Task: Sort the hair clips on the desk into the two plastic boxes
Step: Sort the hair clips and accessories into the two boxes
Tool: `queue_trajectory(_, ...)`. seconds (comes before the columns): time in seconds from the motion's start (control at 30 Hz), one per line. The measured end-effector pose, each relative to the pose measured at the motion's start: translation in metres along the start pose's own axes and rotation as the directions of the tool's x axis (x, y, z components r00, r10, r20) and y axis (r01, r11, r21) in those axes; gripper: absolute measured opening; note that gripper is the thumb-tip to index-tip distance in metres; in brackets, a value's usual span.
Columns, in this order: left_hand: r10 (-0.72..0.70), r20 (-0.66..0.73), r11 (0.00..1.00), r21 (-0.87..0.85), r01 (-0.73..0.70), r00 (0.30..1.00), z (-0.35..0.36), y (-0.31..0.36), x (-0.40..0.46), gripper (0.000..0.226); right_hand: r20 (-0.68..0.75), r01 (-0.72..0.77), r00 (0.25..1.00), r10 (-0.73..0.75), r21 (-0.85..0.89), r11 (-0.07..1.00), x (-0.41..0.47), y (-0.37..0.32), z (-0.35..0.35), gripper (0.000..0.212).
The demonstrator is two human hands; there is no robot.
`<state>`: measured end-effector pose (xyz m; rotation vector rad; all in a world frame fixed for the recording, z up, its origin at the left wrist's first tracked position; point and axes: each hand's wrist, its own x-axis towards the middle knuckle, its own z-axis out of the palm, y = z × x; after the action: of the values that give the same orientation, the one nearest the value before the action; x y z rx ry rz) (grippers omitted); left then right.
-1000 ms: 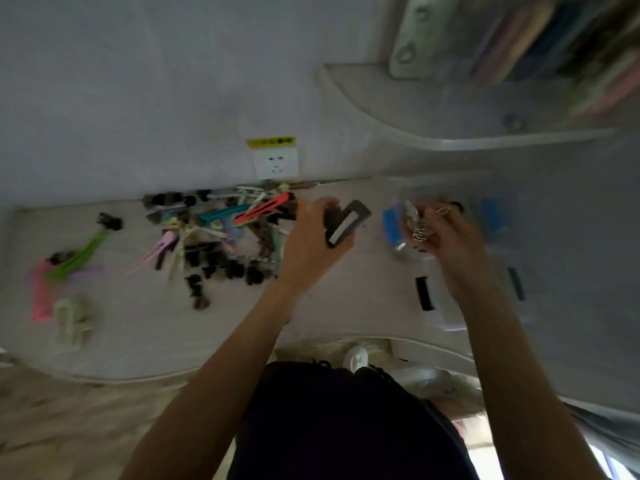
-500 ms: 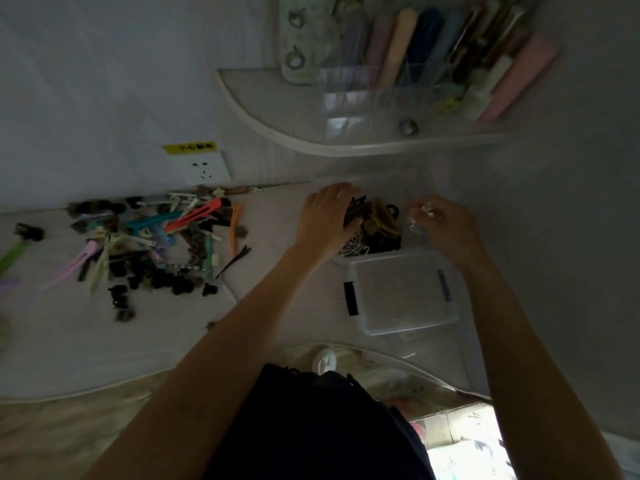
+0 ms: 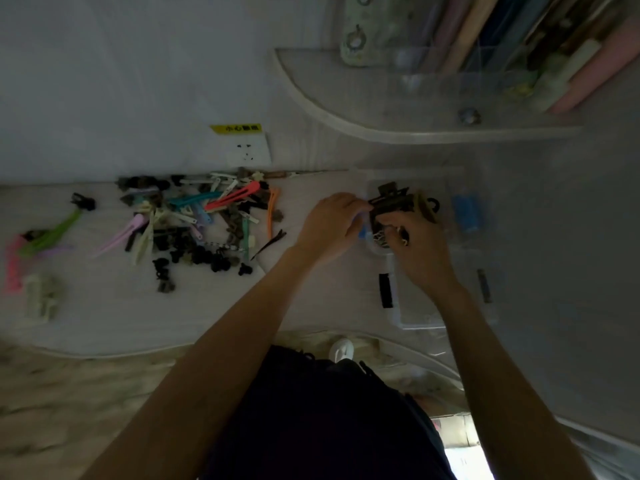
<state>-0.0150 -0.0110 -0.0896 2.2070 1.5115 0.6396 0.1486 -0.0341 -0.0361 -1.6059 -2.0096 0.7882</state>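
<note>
A mixed pile of hair clips (image 3: pixel 194 220), coloured and black, lies on the pale desk (image 3: pixel 114 313) at left. Two clear plastic boxes stand at right. The far box (image 3: pixel 450 192), with blue latches, holds dark claw clips (image 3: pixel 394 200). The near box (image 3: pixel 415 323) has black latches, and my right arm hides most of it. My left hand (image 3: pixel 329 226) pinches the left edge of a dark claw clip at the far box. My right hand (image 3: pixel 420 251) is curled over the same box with small metal clips in its fingertips.
More clips lie at the desk's far left: green and pink ones (image 3: pixel 41 237) and a pale claw clip (image 3: pixel 43 299). A wall socket (image 3: pixel 247 152) sits behind the pile. A shelf (image 3: pixel 415 129) with books and a clear organiser hangs above the boxes.
Both hands have come together over the far box. The right hand moved left and slightly nearer. The view has swung back left, showing more of the clip pile.
</note>
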Motion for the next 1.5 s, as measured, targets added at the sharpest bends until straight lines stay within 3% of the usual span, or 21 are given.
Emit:
queue_trajectory(0.1, -0.152, -0.288, 0.984, -0.136, 0.116, 0.946, -0.025, -0.019, -0.050, 0.021, 0.028, 0.048, 0.998, -0.049, 0.030, 0.998, -0.002, -0.026, 0.042, 0.023)
queue_trajectory(0.23, -0.483, -0.401, 0.873, -0.153, 0.463, 0.779, -0.055, -0.063, -0.137, 0.018, 0.208, 0.091, 0.974, -0.088, -0.005, 0.996, -0.006, -0.052, 0.115, 0.035)
queue_trajectory(0.3, -0.597, -0.459, 0.778, -0.131, 0.615, 0.657, -0.071, -0.097, -0.189, 0.024, 0.325, 0.091, 0.943, -0.065, -0.066, 0.994, -0.009, -0.066, 0.163, 0.053)
queue_trajectory(0.37, -0.652, -0.518, 0.681, -0.080, 0.728, 0.554, -0.085, -0.129, -0.234, 0.032, 0.420, -0.010, 0.905, 0.071, -0.145, 0.989, -0.012, -0.079, 0.205, 0.072)
queue_trajectory(0.43, -0.728, -0.553, 0.529, -0.074, 0.846, 0.406, -0.095, -0.151, -0.267, 0.043, 0.428, -0.070, 0.889, 0.161, -0.221, 0.973, -0.012, -0.082, 0.233, 0.084)
queue_trajectory(0.53, -0.851, -0.506, 0.243, -0.150, 0.958, 0.137, -0.116, -0.180, -0.302, 0.067, 0.382, -0.014, 0.914, 0.134, -0.302, 0.953, -0.007, -0.087, 0.257, 0.089)
queue_trajectory(0.6, -0.895, -0.439, 0.168, -0.177, 0.970, 0.075, -0.130, -0.201, -0.320, 0.074, 0.339, 0.007, 0.935, 0.107, -0.317, 0.948, -0.002, -0.095, 0.269, 0.087)
queue_trajectory(0.73, -0.917, -0.377, 0.214, -0.191, 0.958, 0.130, -0.139, -0.227, -0.327, 0.068, 0.260, -0.003, 0.961, 0.094, -0.328, 0.945, 0.007, -0.111, 0.290, 0.081)
queue_trajectory(0.97, -0.855, -0.332, 0.454, -0.113, 0.884, 0.397, -0.132, -0.230, -0.289, 0.044, 0.234, -0.040, 0.963, 0.135, -0.369, 0.928, 0.013, -0.121, 0.297, 0.075)
queue_trajectory(1.1, -0.818, -0.238, 0.555, -0.093, 0.826, 0.523, -0.125, -0.226, -0.260, 0.039, 0.141, 0.033, 0.990, 0.023, -0.382, 0.924, 0.012, -0.125, 0.287, 0.062)
queue_trajectory(1.27, -0.819, -0.180, 0.567, -0.115, 0.815, 0.545, -0.117, -0.226, -0.250, 0.046, 0.160, 0.101, 0.986, -0.045, -0.366, 0.925, 0.008, -0.123, 0.271, 0.042)
queue_trajectory(1.5, -0.821, -0.185, 0.569, -0.186, 0.801, 0.540, -0.117, -0.210, -0.260, 0.046, 0.249, 0.350, 0.932, -0.263, -0.428, 0.833, 0.011, -0.128, 0.275, 0.037)
